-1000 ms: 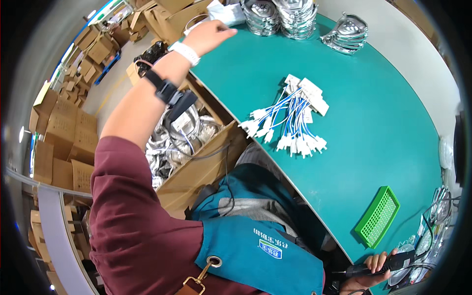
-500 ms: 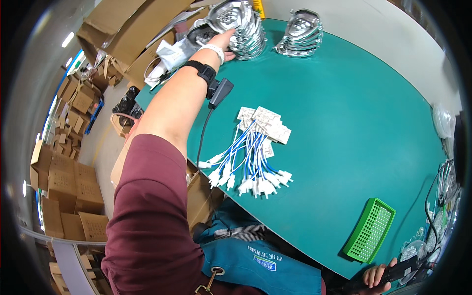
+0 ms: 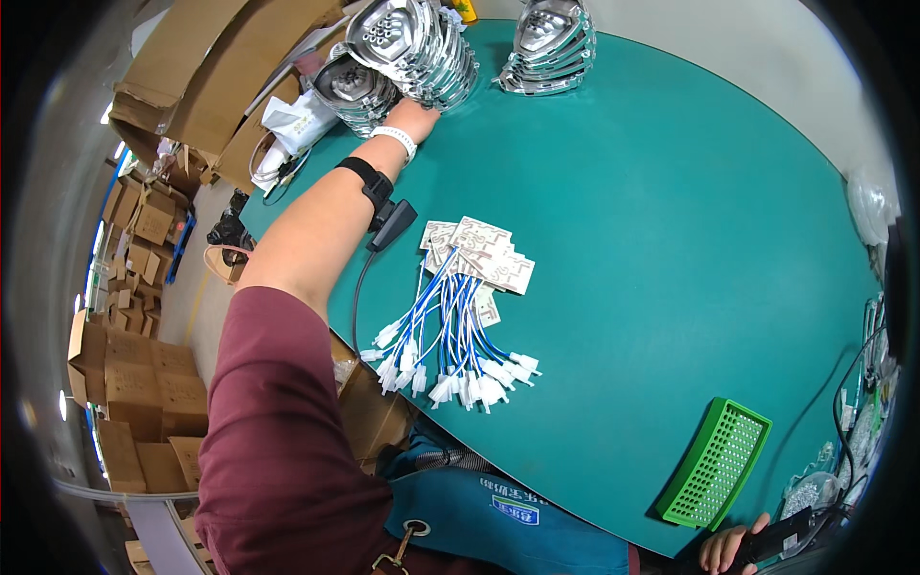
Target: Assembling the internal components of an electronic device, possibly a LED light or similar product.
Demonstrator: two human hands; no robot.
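reaching across the green tabletop (image 3: 652, 220), the left hand (image 3: 412, 119) is at the base of a tall stack of silver reflector housings (image 3: 422, 56), far left; i cannot tell whether it grips them. the right hand (image 3: 723, 550) is wrapped around a black electric screwdriver (image 3: 774, 539) near a green perforated tray (image 3: 719, 465).

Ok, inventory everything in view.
Metal stacks: 3, silver, far table edge
Boards: overlapping, uncountable, white, mid-table
Wires: many, blue and white, off boards
Plugs: many, white, wire ends
Tray: 1, green, table's near right
Table: 1, green, centre
Packet: 1, white, left of stacks
Unclear item: 1, yellow, top edge
Cartons: many, brown, left
Bags: count unclear, clear, right edge
Tool: 1, black, lower right
Apron: 1, teal, bottom
Wristbands: 2, white and black, left arm
Left hand: 1, bare, at middle stack
Right hand: 1, bare, on tool
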